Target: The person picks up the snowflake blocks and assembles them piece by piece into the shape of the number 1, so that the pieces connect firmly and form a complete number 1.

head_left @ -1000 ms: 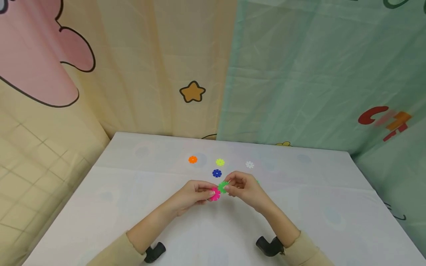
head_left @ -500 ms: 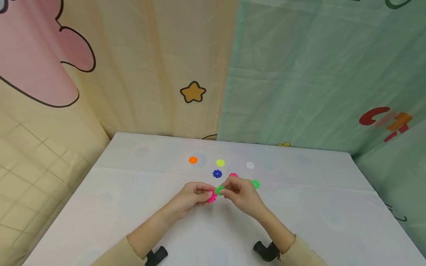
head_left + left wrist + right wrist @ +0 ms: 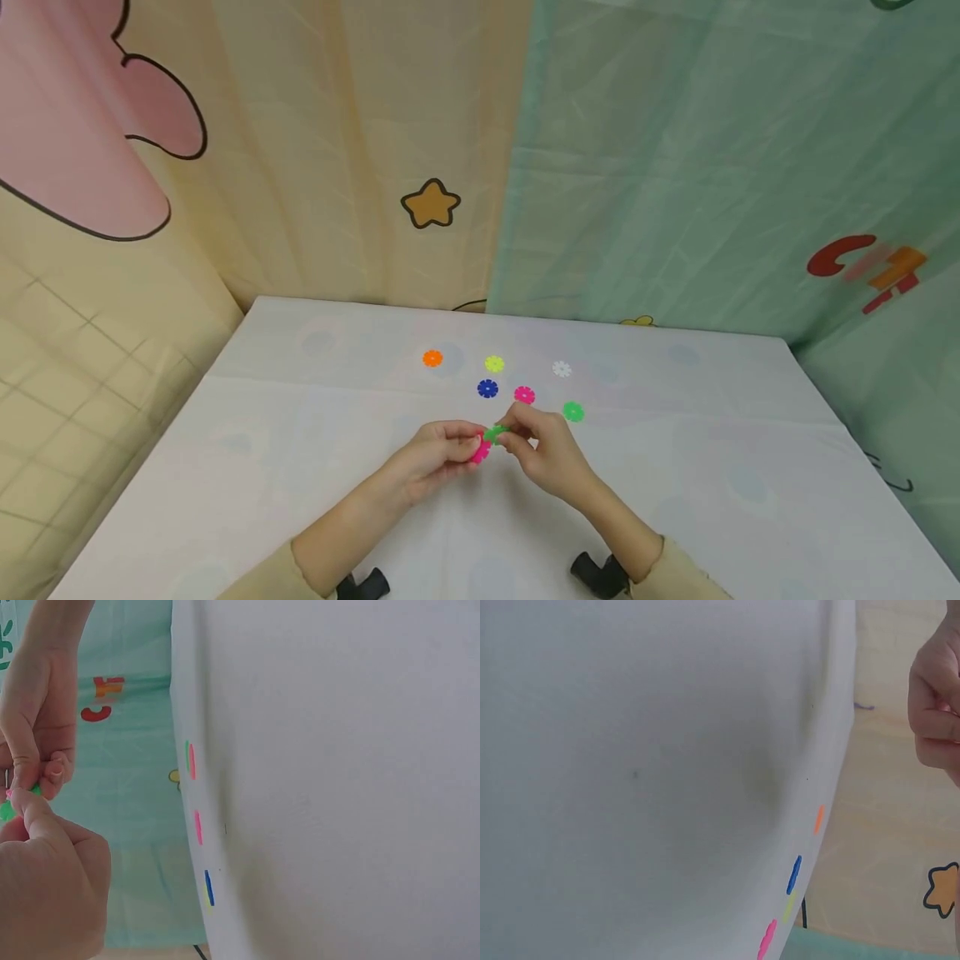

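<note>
My left hand [image 3: 442, 454] pinches a pink notched plastic disc [image 3: 481, 451], shaped like a snowflake, between thumb and fingers. The fingertips of my right hand [image 3: 546, 446] grip a green notched disc [image 3: 495, 433] whose edge meets the pink one's upper right side. Both discs are held above the white table. In the left wrist view, the two hands come together at the left edge, with green [image 3: 7, 811] plastic peeking out around the fingertips and most of the pink hidden.
On the white table [image 3: 337, 492] lie single discs: orange [image 3: 432, 358], yellow [image 3: 494, 364], white [image 3: 562, 368], blue [image 3: 487, 388], pink [image 3: 524, 395] and green [image 3: 573, 412]. Patterned curtains [image 3: 637, 167] hang behind the far edge. Black fittings [image 3: 600, 575] sit beneath both wrists.
Both hands have drawn slightly closer to the body, and the green disc has tilted against the pink one. The pink and green discs on the table have come into view beyond the right hand.
</note>
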Available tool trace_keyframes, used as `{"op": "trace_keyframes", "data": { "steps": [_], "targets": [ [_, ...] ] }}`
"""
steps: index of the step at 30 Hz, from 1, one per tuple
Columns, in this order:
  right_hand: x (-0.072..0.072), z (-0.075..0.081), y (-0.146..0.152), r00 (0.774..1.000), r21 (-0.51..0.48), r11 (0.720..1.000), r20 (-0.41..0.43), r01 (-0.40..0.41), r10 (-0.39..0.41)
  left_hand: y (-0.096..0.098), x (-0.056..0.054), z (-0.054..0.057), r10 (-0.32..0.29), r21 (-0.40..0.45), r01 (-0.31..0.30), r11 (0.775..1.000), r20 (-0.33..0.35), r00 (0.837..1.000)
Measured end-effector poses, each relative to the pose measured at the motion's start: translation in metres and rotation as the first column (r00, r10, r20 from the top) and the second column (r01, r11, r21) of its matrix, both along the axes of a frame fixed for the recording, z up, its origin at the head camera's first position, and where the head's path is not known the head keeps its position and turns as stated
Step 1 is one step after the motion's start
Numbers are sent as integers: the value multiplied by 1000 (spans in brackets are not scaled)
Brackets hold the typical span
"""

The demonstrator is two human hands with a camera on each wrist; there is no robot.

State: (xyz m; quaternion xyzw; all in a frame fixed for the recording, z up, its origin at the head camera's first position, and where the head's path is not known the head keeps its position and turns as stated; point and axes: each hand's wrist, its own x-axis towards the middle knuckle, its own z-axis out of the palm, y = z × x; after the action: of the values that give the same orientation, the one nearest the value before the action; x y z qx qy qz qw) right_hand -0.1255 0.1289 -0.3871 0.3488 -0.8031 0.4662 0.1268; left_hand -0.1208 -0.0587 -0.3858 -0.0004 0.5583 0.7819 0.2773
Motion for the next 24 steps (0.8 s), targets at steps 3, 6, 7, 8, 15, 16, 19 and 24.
{"op": "trace_keyframes", "data": {
  "steps": [3, 6, 7, 8, 15, 16, 19, 24],
  "targets": [
    [4, -1, 0, 1000, -18, 1000, 10, -10, 10, 1, 1, 1, 2, 15, -2, 1000, 14, 1000],
    [7, -2, -1, 1000, 6, 1000, 20, -19, 19, 1, 2, 0, -6, 13, 6, 1000, 19, 1000],
    [8, -2, -2, 999, 16, 1000, 25, -24, 23, 0, 3, 0, -10, 9, 10, 1000, 22, 1000],
    [9, -2, -2, 999, 23, 999, 25, -32, 31, 0, 3, 0, -12, 4, 12, 1000, 23, 1000],
    [9, -3, 1, 992, -29, 998, 119, -47, 50, 0, 3, 3, -17, -18, 17, 1000, 25, 1000],
    [9, -3, 2, 988, -44, 998, 146, -49, 55, 0, 3, 3, -23, -17, 24, 1000, 24, 999],
    [10, -5, 5, 972, -90, 995, 224, -48, 67, -1, 3, 3, -48, -5, 48, 999, 19, 999],
    [11, -1, 6, 950, -121, 992, 305, -36, 72, -4, 3, 4, -102, 25, 102, 995, -1, 995]
  ]
}}
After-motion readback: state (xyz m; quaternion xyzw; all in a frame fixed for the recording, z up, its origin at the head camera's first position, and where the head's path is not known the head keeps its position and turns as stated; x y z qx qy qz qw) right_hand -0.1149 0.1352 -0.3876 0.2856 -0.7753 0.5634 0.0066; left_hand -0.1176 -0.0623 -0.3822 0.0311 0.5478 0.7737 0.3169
